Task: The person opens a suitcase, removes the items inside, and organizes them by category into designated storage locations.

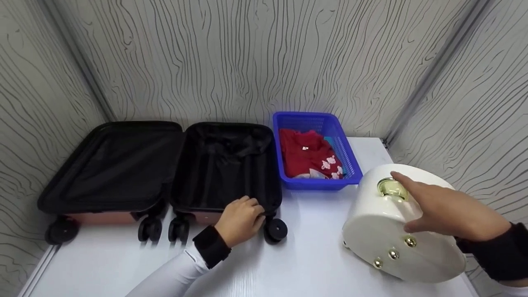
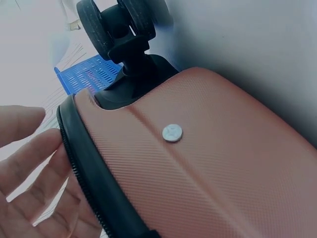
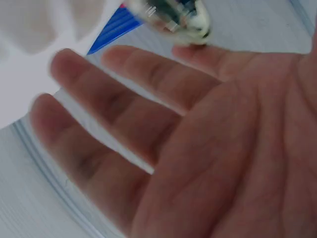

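An open suitcase point(image 1: 225, 165) with black lining and a pink shell point(image 2: 198, 144) lies spread in two halves. At the front rim of its right half is my left hand point(image 1: 241, 220), fingertips against the black zip edge point(image 2: 94, 168) and thumb apart from it in the left wrist view. My right hand point(image 1: 449, 206) spreads its fingers over a glossy white rounded case point(image 1: 371, 231), which leans tilted on the table. A gold fitting point(image 1: 392, 189) on the case sits beside the hand's fingertip. In the right wrist view the palm point(image 3: 213, 148) holds nothing.
A blue basket point(image 1: 350, 165) with folded red clothing point(image 1: 303, 159) stands against the back wall, right of the suitcase. Black wheels point(image 1: 275, 230) stick out from the suitcase's front. Patterned walls point(image 1: 231, 57) enclose the white table point(image 1: 313, 231) at the back and sides.
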Demonstrator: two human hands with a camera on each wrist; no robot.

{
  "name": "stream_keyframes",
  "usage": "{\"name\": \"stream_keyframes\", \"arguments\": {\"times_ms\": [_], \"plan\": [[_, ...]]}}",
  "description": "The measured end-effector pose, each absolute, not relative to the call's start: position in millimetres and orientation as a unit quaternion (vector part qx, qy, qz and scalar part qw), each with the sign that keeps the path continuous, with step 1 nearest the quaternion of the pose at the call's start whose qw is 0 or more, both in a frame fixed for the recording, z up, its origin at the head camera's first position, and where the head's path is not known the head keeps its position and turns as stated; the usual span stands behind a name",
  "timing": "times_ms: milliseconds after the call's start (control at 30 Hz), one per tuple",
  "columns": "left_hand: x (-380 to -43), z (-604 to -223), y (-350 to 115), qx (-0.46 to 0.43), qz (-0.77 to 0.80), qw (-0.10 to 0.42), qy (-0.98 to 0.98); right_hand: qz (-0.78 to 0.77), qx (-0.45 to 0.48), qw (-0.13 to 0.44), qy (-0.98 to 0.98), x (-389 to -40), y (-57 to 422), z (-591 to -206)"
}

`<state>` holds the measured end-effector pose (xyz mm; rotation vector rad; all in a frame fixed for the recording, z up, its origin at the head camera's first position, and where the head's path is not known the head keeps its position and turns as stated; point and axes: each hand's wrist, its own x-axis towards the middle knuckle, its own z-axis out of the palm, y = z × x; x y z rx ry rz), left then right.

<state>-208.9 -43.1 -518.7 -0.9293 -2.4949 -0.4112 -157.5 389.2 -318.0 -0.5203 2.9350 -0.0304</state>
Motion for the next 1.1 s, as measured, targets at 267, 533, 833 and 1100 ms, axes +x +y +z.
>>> {"name": "stream_keyframes", "arguments": {"times_ms": [267,533,833,1100], "plan": [[-207,-520,-43,-0.339,-0.154,0.23,-0.899,-0.028,-0.185,0.045,0.981,-153,395,-327],[-207,-522,-42,-0.334,-0.157,0.237,-0.899,-0.016,-0.141,0.039,0.989,-155,424,-331],[-206,-523,-44,-0.329,-0.153,0.236,-0.902,-0.032,-0.102,0.038,0.994,-176,456,-340],[-204,-522,-43,-0.327,-0.147,0.231,-0.904,-0.053,-0.063,-0.005,0.997,-203,466,-345]]}}
